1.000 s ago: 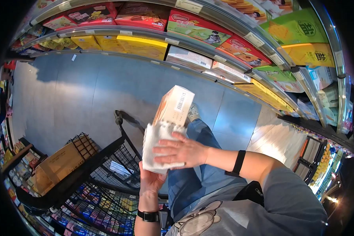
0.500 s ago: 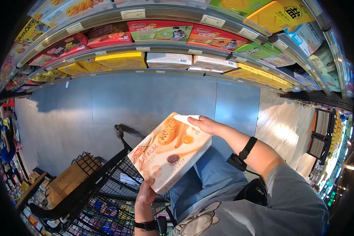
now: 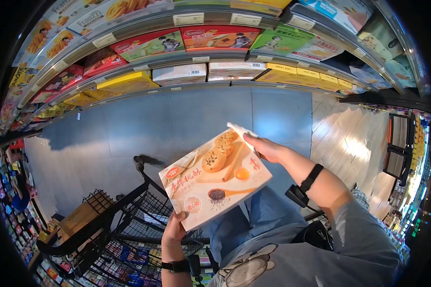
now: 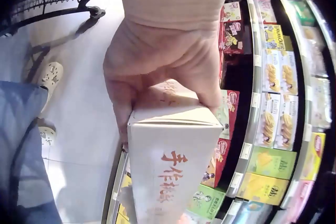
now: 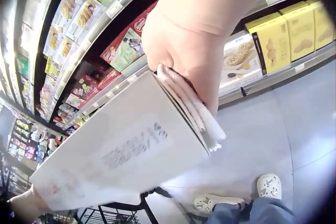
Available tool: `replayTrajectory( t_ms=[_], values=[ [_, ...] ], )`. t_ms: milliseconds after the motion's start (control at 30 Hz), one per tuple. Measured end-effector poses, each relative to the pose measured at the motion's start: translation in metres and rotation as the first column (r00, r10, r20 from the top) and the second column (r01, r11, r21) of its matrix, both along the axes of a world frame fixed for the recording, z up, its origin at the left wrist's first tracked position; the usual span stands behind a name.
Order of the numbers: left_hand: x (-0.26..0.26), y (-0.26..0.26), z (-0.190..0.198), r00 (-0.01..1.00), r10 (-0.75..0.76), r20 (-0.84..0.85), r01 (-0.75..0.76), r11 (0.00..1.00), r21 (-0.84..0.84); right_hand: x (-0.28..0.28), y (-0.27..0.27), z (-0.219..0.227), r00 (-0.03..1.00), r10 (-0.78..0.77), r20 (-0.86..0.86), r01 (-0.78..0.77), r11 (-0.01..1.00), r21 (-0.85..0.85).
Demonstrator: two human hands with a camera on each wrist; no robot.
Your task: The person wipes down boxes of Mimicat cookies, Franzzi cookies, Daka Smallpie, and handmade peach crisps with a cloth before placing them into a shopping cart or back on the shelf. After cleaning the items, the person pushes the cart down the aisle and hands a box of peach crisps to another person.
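A pale cookie box (image 3: 216, 179) with cookies, an egg yolk and a spoon of seeds printed on its front is held tilted before the body. At its lower left corner the left hand (image 3: 174, 228) grips it, thumb on the front. In the left wrist view the left hand (image 4: 163, 61) straddles one end of the box (image 4: 173, 166). The right hand (image 3: 267, 149) pinches the upper right end, with a folded white cloth (image 3: 242, 130) under its fingers. The right wrist view shows this cloth (image 5: 191, 106) between the right hand (image 5: 184, 56) and the box's edge.
A black wire shopping cart (image 3: 129, 225) stands at the left, a cardboard box (image 3: 79, 219) beyond it. Shelves of boxed snacks curve across the far side, with yellow boxes (image 3: 124, 82) on the lowest shelf. Grey floor tiles (image 3: 177, 119) lie between the shelves and the person.
The box has turned from its narrow side to its printed front. The right hand has moved from pressing the cloth on a side to gripping the upper right end. The view has shifted along the shelves.
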State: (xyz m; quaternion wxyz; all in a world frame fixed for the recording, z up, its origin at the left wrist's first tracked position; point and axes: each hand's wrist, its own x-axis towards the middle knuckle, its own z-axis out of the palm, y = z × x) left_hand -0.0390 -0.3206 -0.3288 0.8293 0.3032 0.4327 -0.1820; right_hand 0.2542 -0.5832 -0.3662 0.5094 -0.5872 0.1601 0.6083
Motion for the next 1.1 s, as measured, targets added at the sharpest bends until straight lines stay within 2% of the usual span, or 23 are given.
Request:
replayTrajectory(
  t_ms=[67,133,200,267,333,400,467,533,567,600,633,667,733,767,800,867,900,933,967,1000,1033,1067,1100],
  values=[
    [0.012,-0.021,-0.005,0.998,0.059,-0.033,-0.058,0.997,0.054,-0.005,-0.028,0.014,0.998,0.049,-0.036,-0.049,0.999,0.014],
    [0.026,-0.034,-0.001,0.998,0.048,-0.051,-0.047,0.999,0.019,-0.013,-0.052,0.027,0.999,-0.037,-0.018,0.038,0.998,0.042],
    [0.037,-0.045,0.001,0.978,0.169,-0.125,-0.181,0.979,-0.098,-0.015,-0.073,0.036,0.997,-0.038,-0.063,0.041,0.998,0.046],
    [0.048,-0.06,0.001,0.978,0.177,-0.114,-0.188,0.978,-0.092,-0.021,-0.09,0.038,0.982,-0.111,-0.15,0.122,0.99,0.065],
    [0.052,-0.072,-0.002,0.969,0.21,-0.131,-0.225,0.968,-0.114,-0.034,-0.096,0.038,0.981,-0.136,-0.142,0.145,0.988,0.057],
    [0.063,-0.083,0.003,0.967,0.222,-0.127,-0.236,0.967,-0.101,-0.047,-0.095,0.036,0.986,-0.155,-0.066,0.159,0.984,0.073],
    [0.072,-0.093,0.002,0.896,0.332,-0.297,-0.396,0.898,-0.191,-0.05,-0.098,0.032,0.985,-0.149,-0.089,0.156,0.985,0.068],
    [0.08,-0.107,0.001,0.879,0.373,-0.298,-0.442,0.87,-0.216,-0.052,-0.099,0.025,0.999,-0.025,-0.023,0.026,0.997,0.067],
    [0.083,-0.113,0.001,0.872,0.386,-0.302,-0.459,0.86,-0.224,-0.057,-0.096,0.029,0.991,0.002,0.136,-0.002,1.0,0.002],
    [0.084,-0.118,0.001,0.865,0.399,-0.305,-0.474,0.849,-0.233,-0.062,-0.091,0.034,0.991,0.001,0.133,-0.002,1.0,0.006],
    [0.084,-0.122,-0.002,0.878,0.389,-0.28,-0.462,0.842,-0.279,-0.067,-0.086,0.04,0.889,-0.003,0.458,-0.037,0.996,0.078],
    [0.085,-0.127,-0.001,0.877,0.389,-0.282,-0.462,0.843,-0.275,-0.069,-0.081,0.048,0.684,-0.035,0.729,-0.092,0.987,0.134],
    [0.09,-0.138,0.002,0.883,0.37,-0.289,-0.456,0.823,-0.34,-0.066,-0.071,0.077,0.335,0.127,0.934,-0.371,0.929,0.007],
    [0.09,-0.143,-0.002,0.898,0.36,-0.254,-0.435,0.812,-0.389,-0.067,-0.065,0.081,0.236,0.12,0.964,-0.482,0.876,0.009],
    [0.089,-0.148,-0.003,0.891,0.411,-0.192,-0.452,0.769,-0.452,-0.075,-0.065,0.077,0.204,0.123,0.971,-0.57,0.822,0.015],
    [0.093,-0.164,0.003,0.911,0.403,-0.089,-0.402,0.816,-0.415,-0.083,-0.062,0.087,0.15,0.32,0.936,-0.717,0.687,-0.12],
    [0.094,-0.168,0.005,0.908,0.403,-0.114,-0.408,0.789,-0.459,-0.088,-0.063,0.083,0.152,0.319,0.935,-0.717,0.687,-0.118],
    [0.096,-0.172,0.007,0.908,0.403,-0.118,-0.41,0.79,-0.456,-0.093,-0.065,0.076,0.112,0.341,0.933,-0.727,0.668,-0.157],
    [0.1,-0.175,0.012,0.896,0.425,-0.129,-0.428,0.746,-0.51,-0.097,-0.065,0.072,0.072,0.361,0.93,-0.737,0.648,-0.195],
    [0.105,-0.178,0.018,0.883,0.448,-0.141,-0.444,0.698,-0.561,-0.096,-0.067,0.072,0.076,0.359,0.93,-0.739,0.647,-0.189],
    [0.111,-0.18,0.029,0.887,0.431,-0.166,-0.451,0.732,-0.511,-0.092,-0.071,0.073,0.075,0.35,0.934,-0.743,0.645,-0.182],
    [0.105,-0.181,0.024,0.885,0.434,-0.169,-0.456,0.732,-0.507,-0.089,-0.074,0.072,0.073,0.34,0.937,-0.746,0.642,-0.175],
    [0.097,-0.181,0.014,0.893,0.434,-0.115,-0.414,0.696,-0.587,-0.088,-0.077,0.07,0.075,0.345,0.936,-0.744,0.644,-0.177]
  ],
)
